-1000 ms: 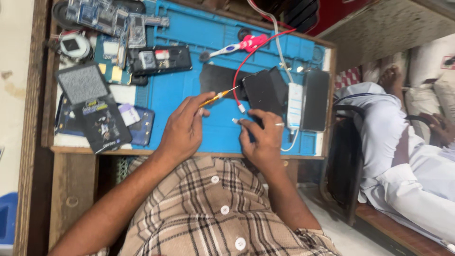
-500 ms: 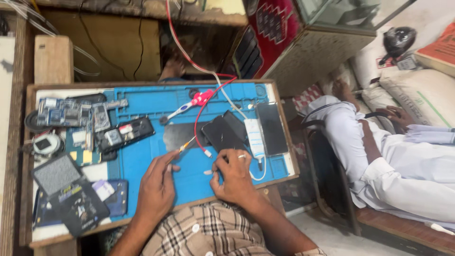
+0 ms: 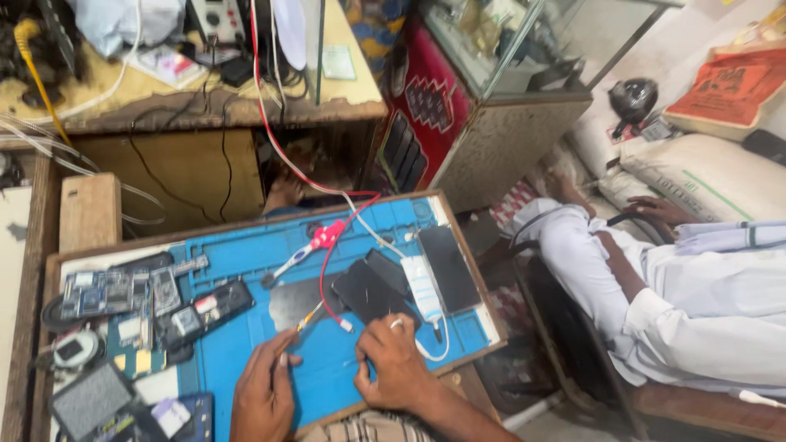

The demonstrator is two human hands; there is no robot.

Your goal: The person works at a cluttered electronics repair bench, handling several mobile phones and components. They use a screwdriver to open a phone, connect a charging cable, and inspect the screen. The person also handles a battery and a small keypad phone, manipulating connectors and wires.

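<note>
My left hand (image 3: 264, 397) rests on the blue work mat (image 3: 327, 372) and grips a small yellow-handled screwdriver (image 3: 309, 316), tip pointing up-right toward a black phone part (image 3: 370, 288). My right hand (image 3: 393, 360) lies beside it on the mat with fingers curled, a ring on one finger, just below the black part; what it pinches is too small to see. A red wire (image 3: 329, 270) runs down onto the mat between the hands.
A toothbrush with a pink handle (image 3: 304, 250), a dark phone (image 3: 449, 266), a white power bank (image 3: 423, 286) and several circuit boards (image 3: 131, 290) lie on the wooden tray (image 3: 471, 282). A cluttered bench (image 3: 205, 106) stands behind. A person in white (image 3: 655, 286) sits at right.
The camera has tilted upward, so the tray slid lower in view and the bench behind appeared. Both hands stay on the mat by the black part.
</note>
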